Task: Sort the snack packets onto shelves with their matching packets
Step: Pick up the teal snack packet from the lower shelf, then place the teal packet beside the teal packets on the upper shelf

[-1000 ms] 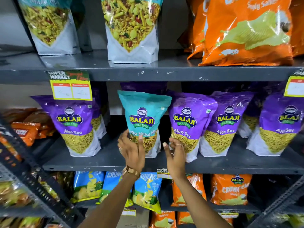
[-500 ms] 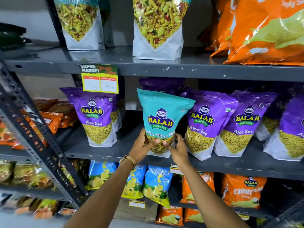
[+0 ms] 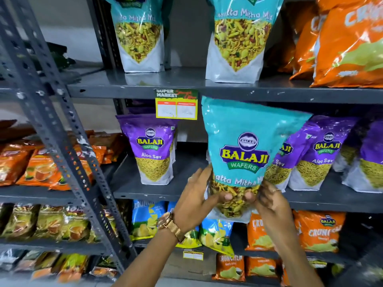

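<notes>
Before mid shelf point(image 3: 157, 192), both hands, L point(image 3: 196, 206) & R point(image 3: 271, 204), fingers clamped on teal pkt point(image 3: 246, 146) base.

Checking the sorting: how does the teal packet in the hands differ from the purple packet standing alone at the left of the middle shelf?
The teal packet reads Khatta Mitha Mix; the purple packet reads Aloo Sev. The teal packet is held in the air by both hands; the purple packet stands on the shelf. Both carry the Balaji Wafers logo.

The teal packet point(image 3: 244, 154) is showing glossy plastic film with a clear lower window. The purple packets point(image 3: 152, 150) and orange bags point(image 3: 350, 42) are gleaming likewise. The shelf point(image 3: 186, 88) is looking like grey painted metal, scuffed; the price tag point(image 3: 176, 104) is looking like matt paper.
</notes>
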A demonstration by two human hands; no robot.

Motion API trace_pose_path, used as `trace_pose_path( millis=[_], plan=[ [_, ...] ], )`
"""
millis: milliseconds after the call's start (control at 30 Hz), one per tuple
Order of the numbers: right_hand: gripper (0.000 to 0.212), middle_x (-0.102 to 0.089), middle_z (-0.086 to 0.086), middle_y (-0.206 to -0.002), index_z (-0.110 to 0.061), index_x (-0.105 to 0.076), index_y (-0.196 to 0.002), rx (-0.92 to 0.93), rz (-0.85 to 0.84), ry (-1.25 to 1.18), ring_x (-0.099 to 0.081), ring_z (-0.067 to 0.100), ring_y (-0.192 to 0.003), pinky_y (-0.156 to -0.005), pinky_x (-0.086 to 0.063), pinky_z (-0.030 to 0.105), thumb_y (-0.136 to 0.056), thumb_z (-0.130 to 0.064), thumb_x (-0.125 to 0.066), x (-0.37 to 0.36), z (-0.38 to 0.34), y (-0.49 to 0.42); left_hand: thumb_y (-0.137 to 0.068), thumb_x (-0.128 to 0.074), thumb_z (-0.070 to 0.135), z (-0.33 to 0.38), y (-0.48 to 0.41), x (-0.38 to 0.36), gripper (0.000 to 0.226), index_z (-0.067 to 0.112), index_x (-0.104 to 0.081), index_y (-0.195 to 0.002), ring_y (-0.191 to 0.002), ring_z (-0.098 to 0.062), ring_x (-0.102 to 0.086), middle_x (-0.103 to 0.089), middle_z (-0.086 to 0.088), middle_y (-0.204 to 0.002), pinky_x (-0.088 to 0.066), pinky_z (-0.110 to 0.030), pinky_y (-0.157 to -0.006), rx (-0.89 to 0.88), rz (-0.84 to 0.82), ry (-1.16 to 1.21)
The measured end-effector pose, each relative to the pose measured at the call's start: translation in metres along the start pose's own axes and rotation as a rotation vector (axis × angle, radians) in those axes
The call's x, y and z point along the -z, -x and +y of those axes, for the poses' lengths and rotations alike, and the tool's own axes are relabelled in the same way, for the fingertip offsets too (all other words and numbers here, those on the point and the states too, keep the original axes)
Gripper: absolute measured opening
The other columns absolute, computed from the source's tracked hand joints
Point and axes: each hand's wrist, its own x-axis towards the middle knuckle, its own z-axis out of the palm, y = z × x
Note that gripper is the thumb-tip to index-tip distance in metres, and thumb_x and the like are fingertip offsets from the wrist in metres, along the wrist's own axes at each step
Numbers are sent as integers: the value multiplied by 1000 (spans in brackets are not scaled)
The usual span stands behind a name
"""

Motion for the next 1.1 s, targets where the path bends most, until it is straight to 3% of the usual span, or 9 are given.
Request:
trace_pose_path(
  millis=[200,367,433,500,567,633,700,933,1100],
  plan=[
    [34,-70,-16,-109,-32,-58,-115,209,23,86,-65,-4,-102,-80,-53,12,-84,-18,-65,-30,-96,3,-79,-73,42,61,-13,81,68,27,-41,-138,-130,-24,-50,-56,2,-136,-43,-51,-106,-157,100,41],
    [28,-68,-18,-103,-32,-59,-103,393,50,141,-64,-12,-94,-78,-47,6,-77,-39,-65,-72,-173,-28,-78,-73,38,110,-47,155,53,28,-52,-125,-115,-15,-60,-64,9,-122,-50,-42,-100,-346,186,19],
    [39,-72,-9,-108,-26,-61,-110,460,44,122,-66,-2,-101,-87,-51,17,-76,-46,-68,-92,-197,-45,-79,-73,35,118,-62,182,56,19,-53,-129,-115,-15,-61,-65,-1,-126,-51,-37,-101,-370,202,32],
    [34,-72,1,-113,-26,-63,-107,512,39,81,-66,11,-107,-95,-52,34,-77,-42,-68,-113,-216,-68,-80,-73,31,122,-77,208,55,14,-55,-128,-111,-13,-61,-66,-4,-122,-49,-30,-98,-384,244,4],
    [24,-72,7,-111,-30,-64,-93,545,26,83,-67,17,-105,-97,-52,44,-74,-44,-67,-136,-232,-96,-80,-73,29,127,-91,232,45,16,-58,-121,-98,-3,-61,-67,3,-109,-49,-22,-88,-384,294,-7],
    [31,-74,14,-106,-30,-64,-85,546,32,77,-68,26,-102,-95,-51,52,-68,-55,-67,-162,-243,-121,-82,-72,16,125,-106,255,39,16,-57,-118,-81,13,-60,-65,13,-97,-46,-7,-76,-365,311,47],
    [38,-73,17,-105,-27,-64,-83,535,7,37,-67,32,-102,-95,-49,57,-64,-59,-68,-187,-246,-146,-84,-70,9,115,-121,276,41,10,-56,-123,-77,18,-61,-65,11,-97,-48,-4,-71,-333,322,73],
    [79,-75,10,-104,-17,-67,-98,403,-37,-23,-68,27,-101,-91,-53,55,-48,-78,-67,-256,-215,-211,-86,-68,13,58,-159,315,43,5,-55,-126,-102,-18,-65,-68,-12,-117,-55,-37,-95,-170,361,93],
    [74,-73,7,-105,-25,-65,-95,366,-4,60,-61,34,-108,-92,-50,55,-50,-83,-60,-279,-205,-244,-89,-64,13,33,-177,322,41,4,-53,-127,-108,-19,-62,-65,-10,-119,-56,-26,-93,-121,408,124]
  ],
)
